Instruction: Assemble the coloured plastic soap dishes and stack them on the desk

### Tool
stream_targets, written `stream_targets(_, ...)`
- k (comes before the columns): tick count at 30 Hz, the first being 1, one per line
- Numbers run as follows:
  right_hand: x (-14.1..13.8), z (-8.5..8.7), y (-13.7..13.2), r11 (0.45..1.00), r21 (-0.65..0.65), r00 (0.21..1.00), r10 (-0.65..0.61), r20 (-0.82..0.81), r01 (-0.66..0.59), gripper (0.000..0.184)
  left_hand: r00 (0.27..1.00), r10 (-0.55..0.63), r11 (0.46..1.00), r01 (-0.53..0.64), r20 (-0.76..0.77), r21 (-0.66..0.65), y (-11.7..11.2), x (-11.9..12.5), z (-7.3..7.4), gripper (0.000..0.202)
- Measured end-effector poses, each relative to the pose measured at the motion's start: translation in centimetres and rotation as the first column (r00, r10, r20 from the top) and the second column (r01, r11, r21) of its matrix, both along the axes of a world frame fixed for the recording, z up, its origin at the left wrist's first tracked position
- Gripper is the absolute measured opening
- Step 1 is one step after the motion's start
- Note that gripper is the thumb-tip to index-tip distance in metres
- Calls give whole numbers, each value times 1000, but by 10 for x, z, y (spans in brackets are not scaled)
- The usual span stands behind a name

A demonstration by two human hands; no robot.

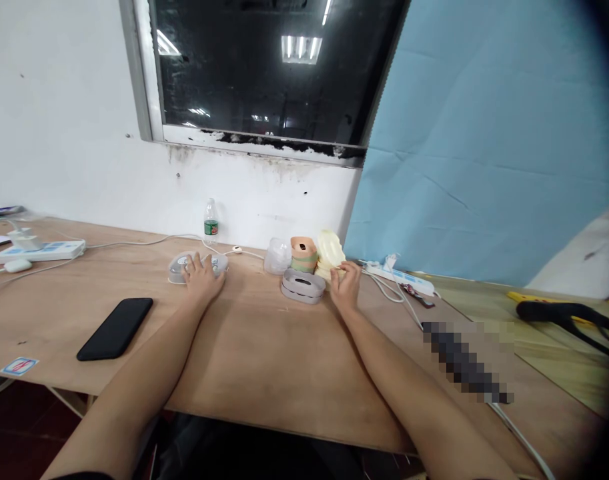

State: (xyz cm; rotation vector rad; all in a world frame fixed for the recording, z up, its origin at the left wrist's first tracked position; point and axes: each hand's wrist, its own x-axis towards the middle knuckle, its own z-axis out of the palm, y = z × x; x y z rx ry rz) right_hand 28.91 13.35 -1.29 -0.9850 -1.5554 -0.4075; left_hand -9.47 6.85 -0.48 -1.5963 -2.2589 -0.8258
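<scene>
My left hand [204, 275] lies with spread fingers on top of a grey oval container [177, 269] on the table. My right hand [347, 283] has its thumb and fingertips closed at the lower right edge of a pale yellow oval dish [331, 247], which is tilted up. More pale yellow pieces [324, 273] sit beneath it, partly hidden. Just left of my right hand stands a grey oval box [303, 287] with a dark slot in its top. Behind that box are an orange-and-green box [303, 254] and clear plastic covers [277, 256].
A plastic bottle [211, 220] stands by the wall. A black phone [115, 329] lies left of my left arm. Power strips [59, 250] with cables are at both sides. A blurred dark object [464, 363] and a black-handled tool [559, 313] lie at the right.
</scene>
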Motion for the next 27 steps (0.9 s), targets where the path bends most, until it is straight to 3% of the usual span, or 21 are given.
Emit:
stream_targets(5, -36, -2, -20, 972, 4, 954, 231, 188, -236, 19, 961, -265, 958, 272, -84, 86, -15, 33, 12, 65)
stream_targets(9, -64, -7, -38, 908, -95, 849, 415, 328, -407, 19, 852, -519, 848, 523, -72, 88, -28, 57, 14, 69)
stream_targets(12, -76, -7, -47, 864, -148, 786, 500, 362, -481, 19, 805, -592, 800, 583, 33, 140, -28, 62, 12, 62)
stream_targets(18, -70, -1, -52, 863, -214, 777, 505, 376, -457, 27, 736, -670, 737, 641, 98, 215, -17, 49, 4, 38)
stream_targets(21, -66, 0, -61, 854, -254, 793, 517, 322, -453, 27, 737, -674, 730, 651, 59, 206, -17, 48, 4, 34)
stream_targets(24, -67, -2, -75, 846, -321, 869, 482, 114, -427, 21, 739, -673, 727, 653, 34, 210, -24, 53, 7, 35)
stream_targets(27, -70, -4, -85, 767, -466, 881, 468, -63, -441, 26, 701, -710, 703, 697, 70, 141, -31, 60, 9, 35)
